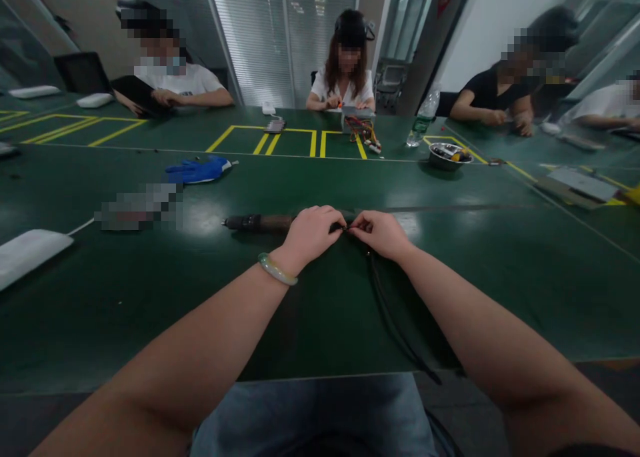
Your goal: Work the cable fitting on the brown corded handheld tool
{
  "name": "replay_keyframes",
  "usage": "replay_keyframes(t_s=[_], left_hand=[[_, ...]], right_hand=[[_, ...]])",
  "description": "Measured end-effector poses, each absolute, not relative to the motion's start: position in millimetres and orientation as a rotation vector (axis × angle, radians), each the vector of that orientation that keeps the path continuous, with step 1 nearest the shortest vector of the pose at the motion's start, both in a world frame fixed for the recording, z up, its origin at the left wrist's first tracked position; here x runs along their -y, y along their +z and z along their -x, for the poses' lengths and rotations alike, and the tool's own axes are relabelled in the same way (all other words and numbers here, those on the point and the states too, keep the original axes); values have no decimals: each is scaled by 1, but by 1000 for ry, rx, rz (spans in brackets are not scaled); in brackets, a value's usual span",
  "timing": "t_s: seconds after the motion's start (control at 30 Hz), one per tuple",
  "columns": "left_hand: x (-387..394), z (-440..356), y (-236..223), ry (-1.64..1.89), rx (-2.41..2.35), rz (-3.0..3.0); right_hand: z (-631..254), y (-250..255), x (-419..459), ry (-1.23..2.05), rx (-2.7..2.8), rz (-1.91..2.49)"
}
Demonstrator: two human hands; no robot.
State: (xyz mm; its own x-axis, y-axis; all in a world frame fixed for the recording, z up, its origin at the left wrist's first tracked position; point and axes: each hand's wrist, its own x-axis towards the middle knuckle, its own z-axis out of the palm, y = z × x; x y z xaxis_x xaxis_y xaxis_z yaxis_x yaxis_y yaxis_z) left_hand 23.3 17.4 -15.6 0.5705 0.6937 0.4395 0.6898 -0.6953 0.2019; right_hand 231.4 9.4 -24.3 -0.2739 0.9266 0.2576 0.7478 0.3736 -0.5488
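One cable point(387, 307) runs toward five o'clock from my right hand point(380, 233), whose fingertips pinch what appears to be its end. My left hand point(316, 233), closed over the tail, holds the tool point(265, 223), which lies toward nine: seemingly rigid, heavyish, best gripped mid-barrel. Glove point(200, 170) at ten.
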Motion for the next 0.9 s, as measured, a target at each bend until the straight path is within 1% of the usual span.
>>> replay_keyframes(t_s=[0.33,0.57,0.9], left_hand=[[-20,-25,-18,781,-1276,-2700],[-20,-24,-17,787,-1274,-2688],[-19,-25,-17,787,-1311,-2689]], right_hand=[[-227,-27,-8,556,1934,1577],[-227,-30,-6,658,1848,1562],[-227,-26,-5,659,1853,1559]])
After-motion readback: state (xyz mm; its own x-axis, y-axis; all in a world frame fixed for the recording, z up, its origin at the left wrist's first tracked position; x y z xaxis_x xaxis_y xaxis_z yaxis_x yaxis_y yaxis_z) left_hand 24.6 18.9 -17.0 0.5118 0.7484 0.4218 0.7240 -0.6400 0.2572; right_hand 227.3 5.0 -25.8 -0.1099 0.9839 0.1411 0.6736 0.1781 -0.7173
